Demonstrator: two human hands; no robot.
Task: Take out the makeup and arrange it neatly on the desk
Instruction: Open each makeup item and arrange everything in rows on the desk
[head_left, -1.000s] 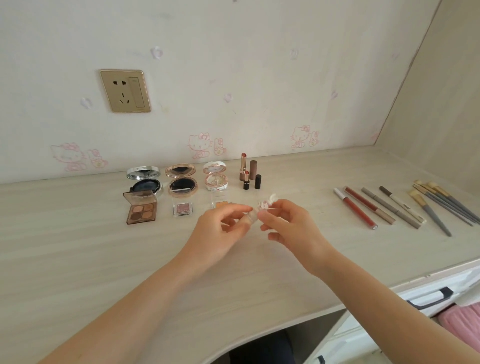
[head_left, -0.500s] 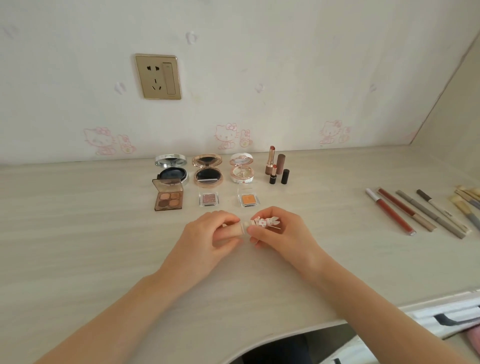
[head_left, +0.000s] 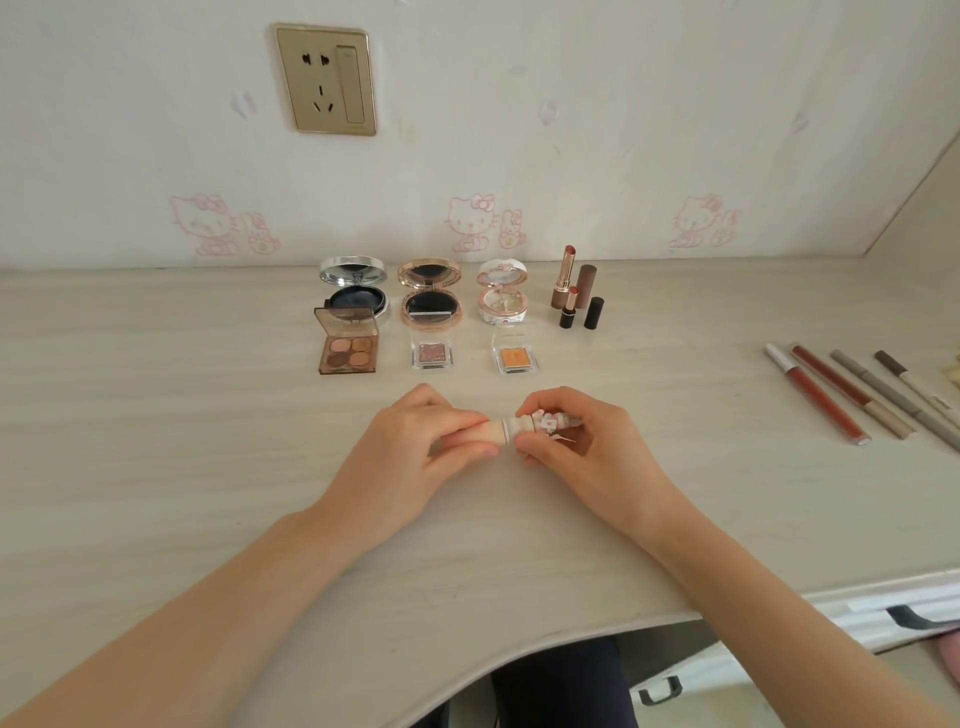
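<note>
My left hand (head_left: 415, 457) and my right hand (head_left: 582, 441) together hold a small pale lipstick tube (head_left: 514, 431) with a patterned cap, lying sideways just above the desk (head_left: 156, 467). The left fingers grip its plain end, the right fingers its patterned end. Behind them stand three open round compacts (head_left: 430, 291), an eyeshadow quad (head_left: 347, 349), a mauve single shadow (head_left: 432, 355) and an orange single shadow (head_left: 515, 358). Two open lipsticks with their caps (head_left: 576, 296) stand to the right of the compacts.
Several lip and brow pencils (head_left: 852, 395) lie in a row at the right edge of the desk. A wall socket (head_left: 326, 79) sits above. White drawers with dark handles (head_left: 660, 688) show below the desk's curved front edge.
The view has moved closer and swung left. Both hands have brought the tube's two parts together and lowered it toward the desk; the pencils now sit at the frame's right edge.
</note>
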